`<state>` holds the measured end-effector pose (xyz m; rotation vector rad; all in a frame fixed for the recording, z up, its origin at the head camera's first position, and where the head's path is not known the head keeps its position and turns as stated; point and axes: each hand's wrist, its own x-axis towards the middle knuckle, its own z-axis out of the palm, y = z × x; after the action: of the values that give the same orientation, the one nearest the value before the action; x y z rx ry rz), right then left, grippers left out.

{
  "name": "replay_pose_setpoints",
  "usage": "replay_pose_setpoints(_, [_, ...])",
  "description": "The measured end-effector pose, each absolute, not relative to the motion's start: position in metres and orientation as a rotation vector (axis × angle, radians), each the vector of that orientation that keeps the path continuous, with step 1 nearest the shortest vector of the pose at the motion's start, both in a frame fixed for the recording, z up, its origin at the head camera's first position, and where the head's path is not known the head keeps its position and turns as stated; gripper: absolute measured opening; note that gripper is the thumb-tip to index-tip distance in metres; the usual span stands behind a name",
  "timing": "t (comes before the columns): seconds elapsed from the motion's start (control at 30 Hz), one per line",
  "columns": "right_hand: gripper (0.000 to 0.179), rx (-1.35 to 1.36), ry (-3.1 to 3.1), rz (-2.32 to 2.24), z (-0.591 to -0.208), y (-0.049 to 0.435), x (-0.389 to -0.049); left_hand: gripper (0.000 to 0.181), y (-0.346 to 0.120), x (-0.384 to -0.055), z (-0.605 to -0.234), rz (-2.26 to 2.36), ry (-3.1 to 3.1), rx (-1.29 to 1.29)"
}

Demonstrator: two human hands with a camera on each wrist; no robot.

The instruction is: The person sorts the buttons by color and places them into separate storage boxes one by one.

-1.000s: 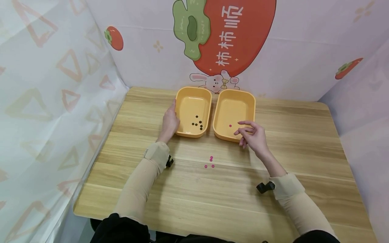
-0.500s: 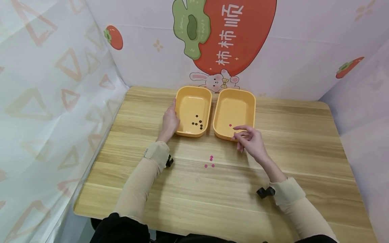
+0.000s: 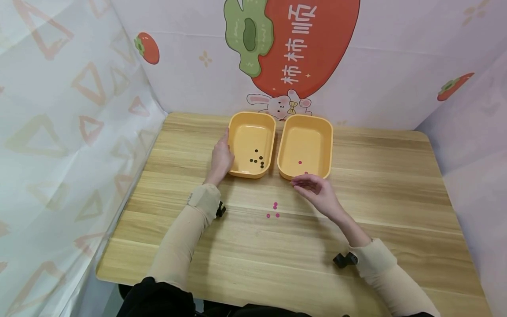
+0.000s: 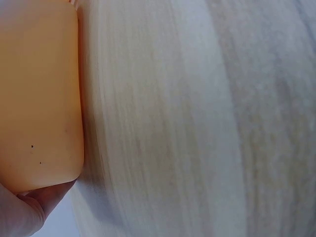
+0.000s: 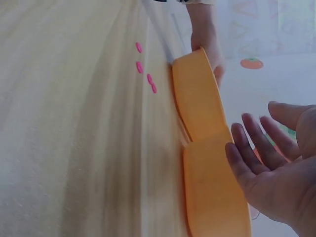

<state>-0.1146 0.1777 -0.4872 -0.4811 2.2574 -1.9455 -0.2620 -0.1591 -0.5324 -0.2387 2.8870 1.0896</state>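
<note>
Two yellow-orange plastic bins stand side by side near the table's back edge. My left hand [image 3: 222,160] rests along the outer side of the left bin [image 3: 252,121], its fingers straight against the wall. Several small dark round pieces [image 3: 255,161] lie inside that bin. Over the near rim of the right bin [image 3: 306,125] hovers my right hand [image 3: 317,193]; the right wrist view shows its palm and loosely bent fingers [image 5: 242,165] holding nothing. Two small pink discs [image 3: 300,162] lie in the right bin. Several more pink discs [image 3: 268,215] lie on the tabletop in front of the bins.
The wood-grain table [image 3: 245,264] meets a printed cloth backdrop [image 3: 190,83] behind the bins. Another cloth [image 3: 79,145] hangs along the left side. A small black camera [image 3: 345,260] sits at the right wrist.
My right hand has drawn back from over the right bin to its near rim, moving left and toward me. A second pink disc now shows in that bin. The left hand stays in place.
</note>
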Motion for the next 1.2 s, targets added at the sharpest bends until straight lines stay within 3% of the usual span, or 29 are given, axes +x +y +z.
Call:
replay_pose_setpoints(0.3, [0.024,-0.566,2.361,-1.738,-0.512,0.167,-0.106,0.095,-0.155,-0.252,-0.515,1.173,2.833,-0.249])
replay_pose_setpoints(0.5, [0.030,-0.631,2.451,-1.554,-0.528,0.159,-0.100,0.095,-0.158,-0.257,-0.527,1.138,2.861,-0.232])
replay_pose_setpoints(0.87, [0.032,-0.746,2.545,-1.357,-0.534,0.143,-0.104,0.092,-0.153,-0.249,-0.510,1.149,2.832,-0.260])
replay_pose_setpoints(1.2, [0.019,-0.758,2.652,-1.266,-0.538,0.134,-0.102,0.091,-0.152,-0.246,-0.508,1.171,2.858,-0.226])
